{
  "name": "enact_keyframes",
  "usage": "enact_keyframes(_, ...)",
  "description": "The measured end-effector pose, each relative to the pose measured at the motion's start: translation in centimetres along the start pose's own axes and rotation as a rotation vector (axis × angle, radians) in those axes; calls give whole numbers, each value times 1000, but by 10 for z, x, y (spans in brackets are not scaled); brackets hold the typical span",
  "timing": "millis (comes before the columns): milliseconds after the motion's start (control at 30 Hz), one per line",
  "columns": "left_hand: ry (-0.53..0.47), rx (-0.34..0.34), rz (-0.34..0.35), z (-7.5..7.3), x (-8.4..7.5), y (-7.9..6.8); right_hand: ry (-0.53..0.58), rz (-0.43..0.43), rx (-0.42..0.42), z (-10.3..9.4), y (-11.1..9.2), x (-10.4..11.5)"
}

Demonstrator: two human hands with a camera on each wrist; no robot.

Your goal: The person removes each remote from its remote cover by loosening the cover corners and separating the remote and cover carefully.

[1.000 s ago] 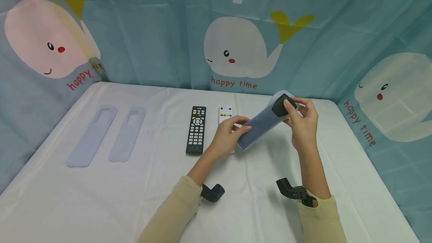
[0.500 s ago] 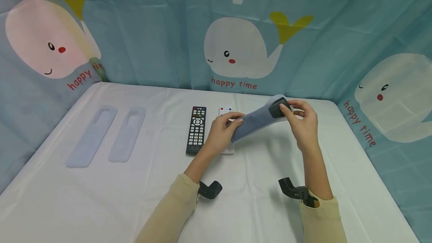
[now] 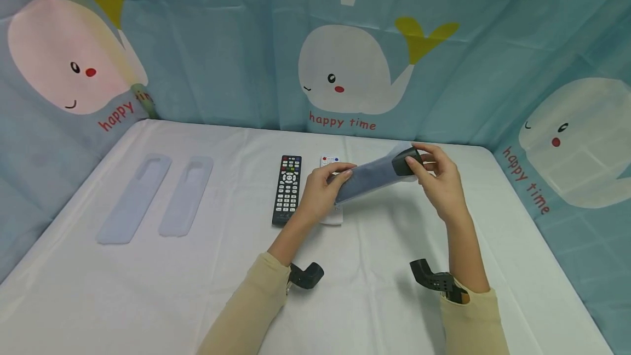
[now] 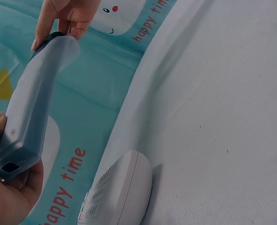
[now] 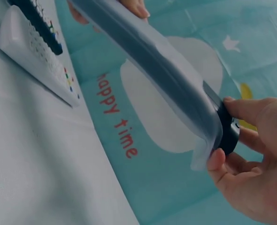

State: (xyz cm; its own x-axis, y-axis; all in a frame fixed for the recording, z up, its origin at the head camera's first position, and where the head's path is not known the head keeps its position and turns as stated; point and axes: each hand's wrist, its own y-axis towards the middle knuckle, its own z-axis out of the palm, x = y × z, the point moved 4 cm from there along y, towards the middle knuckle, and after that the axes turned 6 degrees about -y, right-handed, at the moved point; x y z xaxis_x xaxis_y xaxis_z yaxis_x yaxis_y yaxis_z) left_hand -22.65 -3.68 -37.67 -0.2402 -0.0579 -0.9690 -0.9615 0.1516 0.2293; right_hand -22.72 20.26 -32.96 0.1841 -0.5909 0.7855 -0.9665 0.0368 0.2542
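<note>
Above the table I hold a long dark remote control (image 3: 402,163) that sits mostly inside a translucent bluish silicone cover (image 3: 367,181). Only its black end pokes out, on the right; no buttons show. My left hand (image 3: 320,193) grips the cover's closed lower end, where a small square hole is seen in the left wrist view. With thumb and fingers my right hand (image 3: 442,185) pinches the bare black end (image 5: 230,133), touching the cover's loose lip (image 5: 201,157). The cover slants up toward the right.
A black remote (image 3: 286,193) lies face up left of my hands. Partly behind my left hand is a white remote (image 3: 336,217). Two flat translucent covers (image 3: 134,201) (image 3: 186,201) lie at the left of the white-clothed table (image 3: 236,300). A blue whale-print curtain (image 3: 222,59) hangs behind.
The covered remote has swung to a flatter slant, and its black end has dropped slightly and shifted left. Both hands keep their hold; my left hand moved a little left.
</note>
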Motion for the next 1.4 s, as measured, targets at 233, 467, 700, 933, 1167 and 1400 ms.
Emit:
enact_keyframes(233, -18, -10, 13, -3, 2, 1, -3, -65, 80, -1, 0, -2)
enact_keyframes(467, -39, -36, 20, -6, 3, 0, 61, -86, 31, 0, 2, -1)
enact_keyframes(700, -33, 11, -5, -8, 3, -4, 84, -44, 9, 1, 1, 0)
enact_keyframes(933, -107, 87, -66, -9, 7, -9, 82, -5, 4, 1, 1, -2)
enact_keyframes(1167, -134, 122, -76, -12, 8, -9, 79, 33, 8, -1, 1, -5)
enact_keyframes(1400, -143, 127, -68, -18, 10, -10, 80, 46, 18, 0, 1, -6)
